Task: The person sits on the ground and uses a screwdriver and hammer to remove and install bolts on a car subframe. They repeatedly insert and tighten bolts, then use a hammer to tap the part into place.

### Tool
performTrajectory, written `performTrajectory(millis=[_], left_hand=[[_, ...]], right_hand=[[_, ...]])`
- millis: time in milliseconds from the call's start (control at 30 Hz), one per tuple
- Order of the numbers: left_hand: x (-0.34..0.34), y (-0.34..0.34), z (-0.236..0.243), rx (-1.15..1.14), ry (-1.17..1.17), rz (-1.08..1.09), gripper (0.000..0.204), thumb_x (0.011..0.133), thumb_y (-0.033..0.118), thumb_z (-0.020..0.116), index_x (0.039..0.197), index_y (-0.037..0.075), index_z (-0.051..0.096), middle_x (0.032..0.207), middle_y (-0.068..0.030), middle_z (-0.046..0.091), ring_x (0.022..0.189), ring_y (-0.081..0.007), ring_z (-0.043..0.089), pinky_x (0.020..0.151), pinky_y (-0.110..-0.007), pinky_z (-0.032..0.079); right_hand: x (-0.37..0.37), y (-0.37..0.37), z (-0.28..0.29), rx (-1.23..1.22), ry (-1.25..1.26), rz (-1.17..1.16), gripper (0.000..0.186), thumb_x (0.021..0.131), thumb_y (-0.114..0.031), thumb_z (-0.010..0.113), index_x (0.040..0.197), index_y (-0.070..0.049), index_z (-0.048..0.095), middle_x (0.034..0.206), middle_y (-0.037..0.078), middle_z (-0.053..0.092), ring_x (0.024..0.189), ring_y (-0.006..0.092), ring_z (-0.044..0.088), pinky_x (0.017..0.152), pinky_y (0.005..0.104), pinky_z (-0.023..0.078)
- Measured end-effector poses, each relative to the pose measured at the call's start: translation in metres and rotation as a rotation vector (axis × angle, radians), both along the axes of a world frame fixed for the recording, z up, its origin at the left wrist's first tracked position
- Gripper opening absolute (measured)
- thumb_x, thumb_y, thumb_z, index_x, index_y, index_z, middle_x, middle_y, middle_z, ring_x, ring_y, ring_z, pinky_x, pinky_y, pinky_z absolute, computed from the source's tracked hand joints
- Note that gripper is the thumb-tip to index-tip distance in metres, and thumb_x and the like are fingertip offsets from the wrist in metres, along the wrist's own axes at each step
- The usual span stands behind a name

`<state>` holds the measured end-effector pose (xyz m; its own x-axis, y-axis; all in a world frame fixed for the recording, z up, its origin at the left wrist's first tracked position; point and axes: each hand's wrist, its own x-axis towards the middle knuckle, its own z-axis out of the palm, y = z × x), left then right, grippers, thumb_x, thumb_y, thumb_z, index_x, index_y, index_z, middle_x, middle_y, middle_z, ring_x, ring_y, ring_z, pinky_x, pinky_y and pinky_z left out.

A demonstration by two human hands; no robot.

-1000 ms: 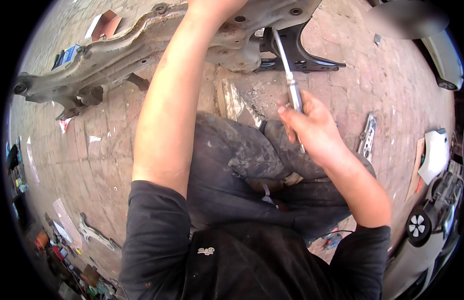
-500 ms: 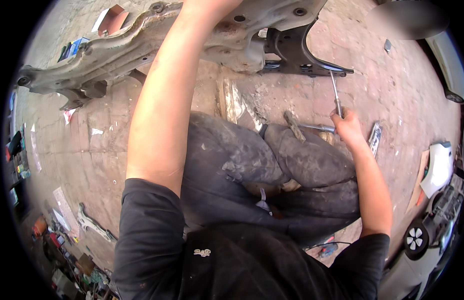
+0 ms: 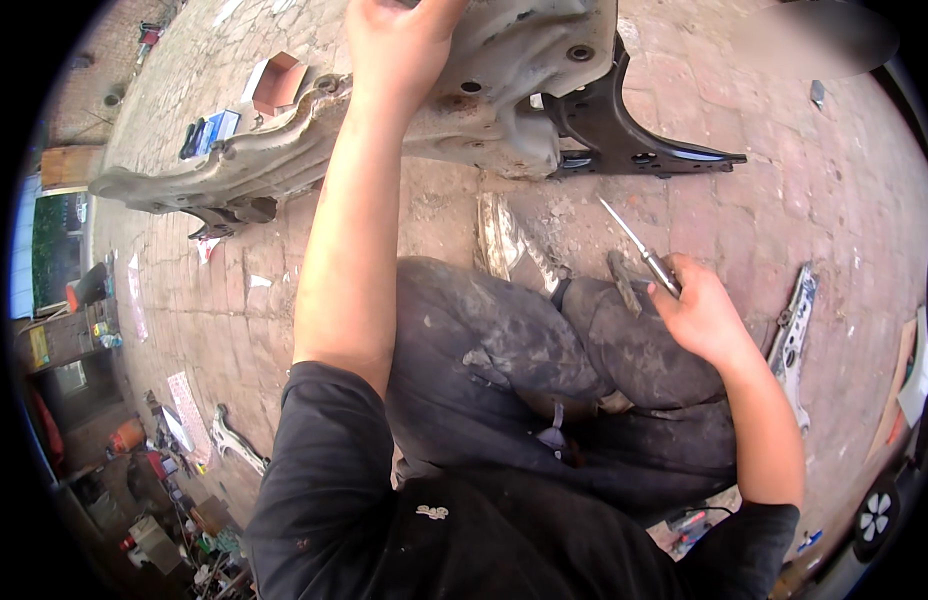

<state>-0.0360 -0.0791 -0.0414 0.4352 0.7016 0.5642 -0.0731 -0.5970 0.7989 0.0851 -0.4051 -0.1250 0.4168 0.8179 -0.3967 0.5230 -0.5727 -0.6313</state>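
A grey, dirty car subframe [image 3: 494, 110] stands across the top of the view. My left hand [image 3: 399, 55] is closed on its upper part; the picture's edge cuts off the fingers. A black control arm [image 3: 674, 145] joins its right end. My right hand [image 3: 694, 305] is wrapped round a slim pointed metal tool [image 3: 634, 240], like a screwdriver with a shiny thick grip. Its tip points up and left, apart from the control arm. Beside that hand, over my thigh, shows a rusty hammer head [image 3: 624, 284]; its handle is hidden.
A light metal arm [image 3: 792, 345] lies right of my knee, and another [image 3: 234, 440] at lower left. An open cardboard box [image 3: 276, 83] and a blue box [image 3: 216, 130] sit beyond the subframe. Piled parts and tools [image 3: 174, 520] fill the lower left. A car wheel [image 3: 872, 518] shows at lower right.
The pointed tool's tip has come away from the black control arm, and my right hand has moved lower. The view has shifted, so the subframe appears farther right.
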Motion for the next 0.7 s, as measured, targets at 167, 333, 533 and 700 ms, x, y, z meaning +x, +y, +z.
performTrajectory(millis=[167,333,533,700], left_hand=[[-0.006,0.002,-0.002,-0.141,0.068,0.014,0.045,0.093,0.039,0.075,0.114,-0.001,0.071,0.104,-0.0036,0.071,0.094,-0.0113,0.062,0.086,-0.029,0.05],[-0.001,0.002,-0.001,-0.044,-0.003,0.026,0.047,0.092,0.04,0.075,0.114,-0.001,0.071,0.104,-0.0031,0.071,0.094,-0.0107,0.062,0.086,-0.029,0.049],[-0.005,0.003,-0.001,-0.044,0.139,0.11,0.054,0.092,0.047,0.073,0.116,-0.002,0.071,0.106,-0.0044,0.07,0.096,-0.0123,0.06,0.089,-0.028,0.047],[-0.003,0.003,-0.003,-0.023,0.057,0.047,0.061,0.092,0.05,0.072,0.123,-0.003,0.067,0.115,-0.0073,0.068,0.105,-0.0153,0.059,0.096,-0.03,0.045]], right_hand=[[0.006,0.0,0.002,-0.039,0.009,0.027,0.027,0.089,-0.017,0.067,0.1,0.006,0.06,0.088,0.033,0.064,0.092,0.0496,0.063,0.08,0.051,0.049],[0.026,-0.003,-0.009,-0.105,-0.053,0.069,0.025,0.089,-0.017,0.067,0.101,0.004,0.062,0.09,0.031,0.065,0.093,0.0488,0.063,0.08,0.0499,0.05],[0.092,-0.021,-0.059,-0.222,-0.216,-0.048,0.027,0.088,-0.019,0.068,0.104,0.003,0.065,0.097,0.03,0.068,0.099,0.0471,0.065,0.084,0.0497,0.051],[0.147,-0.041,-0.11,-0.377,-0.289,0.005,0.024,0.086,-0.014,0.062,0.105,0.002,0.066,0.102,0.03,0.068,0.102,0.0457,0.065,0.088,0.0497,0.051]])
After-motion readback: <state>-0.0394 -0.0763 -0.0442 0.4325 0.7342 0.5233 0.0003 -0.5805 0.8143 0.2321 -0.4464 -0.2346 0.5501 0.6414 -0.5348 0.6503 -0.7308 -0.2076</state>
